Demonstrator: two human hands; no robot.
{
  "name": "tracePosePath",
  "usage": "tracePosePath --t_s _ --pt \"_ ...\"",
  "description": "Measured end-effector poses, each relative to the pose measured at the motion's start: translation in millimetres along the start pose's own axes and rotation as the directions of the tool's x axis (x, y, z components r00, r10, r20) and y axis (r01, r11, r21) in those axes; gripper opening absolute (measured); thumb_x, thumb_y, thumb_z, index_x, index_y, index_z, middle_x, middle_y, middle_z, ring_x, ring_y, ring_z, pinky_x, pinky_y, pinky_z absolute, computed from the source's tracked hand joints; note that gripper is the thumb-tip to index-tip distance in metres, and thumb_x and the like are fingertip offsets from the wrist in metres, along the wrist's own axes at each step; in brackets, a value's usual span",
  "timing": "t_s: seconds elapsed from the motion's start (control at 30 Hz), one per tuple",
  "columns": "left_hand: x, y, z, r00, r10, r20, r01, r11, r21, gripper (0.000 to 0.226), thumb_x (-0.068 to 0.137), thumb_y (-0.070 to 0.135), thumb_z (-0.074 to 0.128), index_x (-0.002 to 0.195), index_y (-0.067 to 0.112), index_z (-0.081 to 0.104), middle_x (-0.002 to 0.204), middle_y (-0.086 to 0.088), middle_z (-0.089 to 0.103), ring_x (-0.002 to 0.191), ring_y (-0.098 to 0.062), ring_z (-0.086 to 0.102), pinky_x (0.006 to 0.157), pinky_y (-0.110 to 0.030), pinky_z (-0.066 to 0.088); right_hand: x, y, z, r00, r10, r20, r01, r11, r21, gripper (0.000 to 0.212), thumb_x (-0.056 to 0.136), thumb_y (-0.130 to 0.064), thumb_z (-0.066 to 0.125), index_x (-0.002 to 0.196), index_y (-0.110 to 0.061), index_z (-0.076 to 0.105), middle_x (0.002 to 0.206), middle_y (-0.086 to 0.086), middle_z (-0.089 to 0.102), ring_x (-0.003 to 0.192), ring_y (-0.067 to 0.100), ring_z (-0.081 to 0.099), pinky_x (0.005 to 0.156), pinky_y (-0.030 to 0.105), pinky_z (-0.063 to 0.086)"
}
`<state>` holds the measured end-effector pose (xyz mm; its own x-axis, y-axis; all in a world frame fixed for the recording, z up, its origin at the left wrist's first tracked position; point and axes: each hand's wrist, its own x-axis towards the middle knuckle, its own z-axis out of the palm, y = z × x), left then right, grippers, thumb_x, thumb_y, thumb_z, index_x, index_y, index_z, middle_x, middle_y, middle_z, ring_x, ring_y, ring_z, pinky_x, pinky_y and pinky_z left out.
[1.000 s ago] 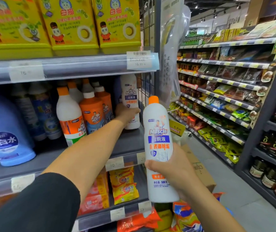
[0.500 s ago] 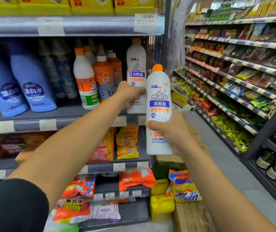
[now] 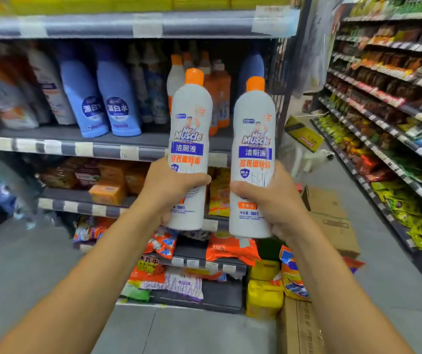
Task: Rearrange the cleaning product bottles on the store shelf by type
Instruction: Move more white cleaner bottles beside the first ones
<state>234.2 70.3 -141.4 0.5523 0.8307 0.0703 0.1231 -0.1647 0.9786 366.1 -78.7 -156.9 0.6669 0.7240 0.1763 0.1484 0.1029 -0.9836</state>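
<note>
At the far left of the middle shelf (image 3: pixel 64 147) the bottles are too blurred to name, but beside them you can make out 2 blue bleach bottles (image 3: pixel 119 103) standing upright side by side. Moving right, your left hand (image 3: pixel 171 186) holds the left Mr Muscle bottle (image 3: pixel 190 129) upright in the air in front of the shelf. Your fingers are curled round the lower half of its white body, with the thumb across the front below the orange lettering. Behind it, orange bottles (image 3: pixel 220 98) stand on the shelf. Just beside it and a little lower, your right hand (image 3: pixel 276 200) holds the right Mr Muscle bottle (image 3: pixel 254 139). It is the same white toilet cleaner, with an orange cap and the same label facing you. Here too the fingers are clamped round the lower body, thumb on the front. A narrow gap separates the 2 bottles, so they do not touch. Below your hands, orange packets (image 3: pixel 230 247) lie on a low shelf, and yellow jugs (image 3: pixel 263 297) stand at the foot of the unit. Further right a cardboard box (image 3: pixel 332 221) rests on the aisle floor, and the facing shelves (image 3: pixel 388 106) carry packaged goods.
</note>
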Motion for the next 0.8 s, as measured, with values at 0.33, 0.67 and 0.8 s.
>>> tracePosePath --t_s 0.33,0.67,0.8 --pt "-59 -36 -138 0.972 0.147 -0.185 -0.125 0.984 0.129 0.033 0.063 0.02 0.088 0.079 0.029 0.061 0.067 0.02 0.069 0.062 0.005 0.065 0.05 -0.014 0.048 -44 -6 140 0.997 -0.05 0.062 0.05 0.999 0.001 0.061 0.058 -0.011 0.089 0.108 -0.02 0.055 0.091 -0.004 0.072 0.079 0.009 0.07 0.064 0.025 0.057" --pt "-94 -76 -271 0.943 0.06 -0.328 -0.006 0.987 0.163 0.043 0.055 0.033 0.085 0.092 0.031 0.063 0.077 0.015 0.072 0.068 0.001 0.067 0.058 -0.023 0.049 -78 -10 288 0.996 -0.082 0.028 0.082 0.997 0.001 0.071 0.049 -0.029 0.092 0.101 -0.033 0.043 0.088 -0.011 0.065 0.073 -0.001 0.066 0.053 0.013 0.05" --pt "-87 -90 -303 0.928 -0.014 -0.373 0.063 0.991 0.121 0.038 0.055 0.028 0.088 0.086 0.029 0.065 0.072 0.02 0.071 0.062 0.0 0.067 0.056 -0.024 0.048 -75 -9 314 0.996 -0.064 0.063 0.065 0.998 -0.019 0.069 0.052 -0.029 0.091 0.101 -0.038 0.044 0.091 -0.012 0.066 0.076 0.002 0.067 0.055 0.019 0.053"
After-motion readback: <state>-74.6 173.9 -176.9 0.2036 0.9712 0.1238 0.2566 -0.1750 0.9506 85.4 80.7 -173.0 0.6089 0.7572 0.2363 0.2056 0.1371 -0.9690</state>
